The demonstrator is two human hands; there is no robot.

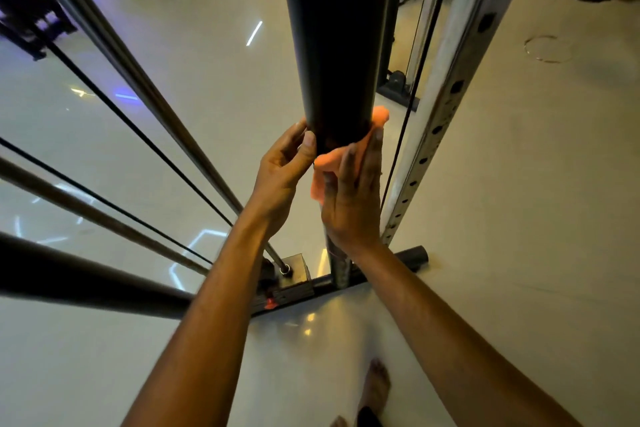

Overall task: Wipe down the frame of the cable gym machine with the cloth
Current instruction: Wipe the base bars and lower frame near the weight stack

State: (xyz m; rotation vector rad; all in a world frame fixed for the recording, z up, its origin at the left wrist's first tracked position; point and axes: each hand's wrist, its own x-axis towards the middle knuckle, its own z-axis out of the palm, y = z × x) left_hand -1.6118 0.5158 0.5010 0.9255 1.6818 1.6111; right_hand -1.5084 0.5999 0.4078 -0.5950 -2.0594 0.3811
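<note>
A matte black post (pixel 332 45), smooth and rounded, runs down the middle of the view toward the base bar (pixel 408 258) on the floor (pixel 519 184). Both bare hands meet on it at mid-height.

The left hand (pixel 282 177) grips the post's left side: its fingers (pixel 298 135) curl around the far edge and the thumb lies flat against the near face. The right hand (pixel 351 198) presses an orange cloth (pixel 325 163) against the post's right side. Its fingers (pixel 375 149) are straight and close together, laid lengthwise up the post over the cloth. The cloth is soft and crumpled; one bunched end sticks out above the fingertips at the post's right edge, and the rest folds out from under the palm toward the left hand, nearly touching its thumb.

Just right of the post a thin black cable (pixel 408 107) hangs taut, and beyond it stands a bright steel upright (pixel 446 107), square in section, with a row of round holes punched down its face. To the left, smooth round steel rods (pixel 138 87) and thinner black cables slant across the view and converge near a block of stacked weight plates (pixel 294 274) at the base. A small orange knob (pixel 270 303) shows on the low bar there.

The floor is pale, glossy and reflects strip lights. A bare foot (pixel 375 388) stands on it at the bottom edge.
</note>
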